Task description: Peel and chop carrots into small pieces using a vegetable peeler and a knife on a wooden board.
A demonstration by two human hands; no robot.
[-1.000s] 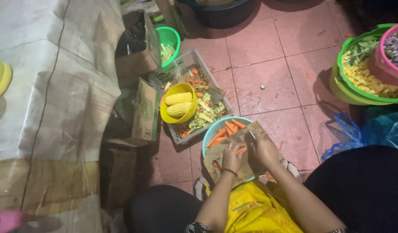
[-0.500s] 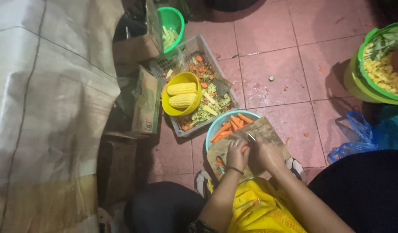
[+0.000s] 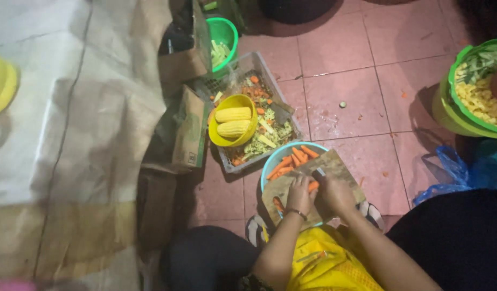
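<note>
Here the left hand [image 3: 299, 193] pins a carrot [image 3: 312, 186] on the wooden cutting board [image 3: 340, 164] while the right hand [image 3: 335, 194] grips a knife [image 3: 319, 173], the board bridging a blue basin [image 3: 270, 164] so cut carrot pieces [image 3: 294, 159] drop in. Beyond, on the pink tiled floor [image 3: 361, 91], a yellow bowl of corn [image 3: 233, 121] sits in a grey crate [image 3: 259, 64] of scraps.

Both arms are bare, with no sleeves on them. The left hand [image 3: 300, 194] has a thin dark band around its wrist, and the right hand [image 3: 337, 195] wears nothing at all. A bright yellow cloth with a small pattern covers the lap, and the legs on both sides are in dark, plain clothes.
</note>
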